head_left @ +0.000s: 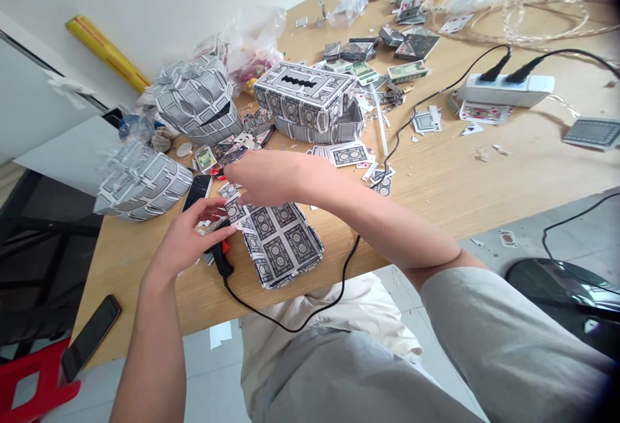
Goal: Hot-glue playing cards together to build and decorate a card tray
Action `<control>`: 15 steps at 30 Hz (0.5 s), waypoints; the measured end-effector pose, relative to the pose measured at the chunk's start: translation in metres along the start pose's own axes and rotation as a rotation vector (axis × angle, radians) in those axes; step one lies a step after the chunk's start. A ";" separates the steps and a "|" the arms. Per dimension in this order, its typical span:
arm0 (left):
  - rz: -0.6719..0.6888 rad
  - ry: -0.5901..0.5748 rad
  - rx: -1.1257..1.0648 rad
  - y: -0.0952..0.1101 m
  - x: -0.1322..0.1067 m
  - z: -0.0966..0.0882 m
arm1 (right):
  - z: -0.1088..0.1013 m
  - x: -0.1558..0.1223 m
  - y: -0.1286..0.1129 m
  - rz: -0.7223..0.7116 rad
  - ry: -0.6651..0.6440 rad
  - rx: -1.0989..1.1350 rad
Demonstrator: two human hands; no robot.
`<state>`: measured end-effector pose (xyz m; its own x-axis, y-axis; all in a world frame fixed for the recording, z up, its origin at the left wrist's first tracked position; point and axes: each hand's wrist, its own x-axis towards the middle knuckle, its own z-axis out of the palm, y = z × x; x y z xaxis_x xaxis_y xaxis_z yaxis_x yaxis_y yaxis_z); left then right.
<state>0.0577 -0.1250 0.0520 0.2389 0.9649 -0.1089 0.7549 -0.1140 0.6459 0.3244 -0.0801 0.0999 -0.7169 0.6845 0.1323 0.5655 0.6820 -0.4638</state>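
Where card pc (pixel 283 242) lies, tbl edge (pixel 203 322) nr

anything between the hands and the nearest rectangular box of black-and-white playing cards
Nothing visible: the right hand overlaps the far end of the box in view, and the left hand is beside its left edge.
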 end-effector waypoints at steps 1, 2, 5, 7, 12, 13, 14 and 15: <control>-0.003 -0.005 0.006 0.000 0.000 -0.001 | 0.004 0.000 0.000 0.024 -0.053 -0.021; -0.003 -0.009 0.009 0.001 0.000 -0.001 | 0.007 0.001 -0.001 0.043 -0.094 -0.038; 0.008 -0.007 0.006 0.001 -0.001 -0.002 | 0.015 0.004 -0.003 0.063 -0.125 -0.054; 0.012 -0.002 -0.006 0.000 -0.002 -0.001 | 0.017 0.007 -0.004 0.074 -0.134 -0.039; 0.024 0.023 -0.040 -0.003 -0.003 0.001 | 0.016 0.009 -0.007 0.102 -0.227 -0.055; 0.029 0.028 -0.042 -0.004 -0.003 0.002 | 0.016 0.009 -0.007 0.105 -0.237 -0.058; 0.035 0.031 -0.041 -0.005 -0.003 0.002 | 0.016 0.010 -0.007 0.107 -0.242 -0.060; 0.039 0.032 -0.039 -0.006 -0.003 0.002 | 0.016 0.010 -0.007 0.104 -0.245 -0.061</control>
<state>0.0539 -0.1280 0.0470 0.2473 0.9671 -0.0589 0.7208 -0.1431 0.6782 0.3066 -0.0822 0.0903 -0.7271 0.6736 -0.1327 0.6592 0.6309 -0.4092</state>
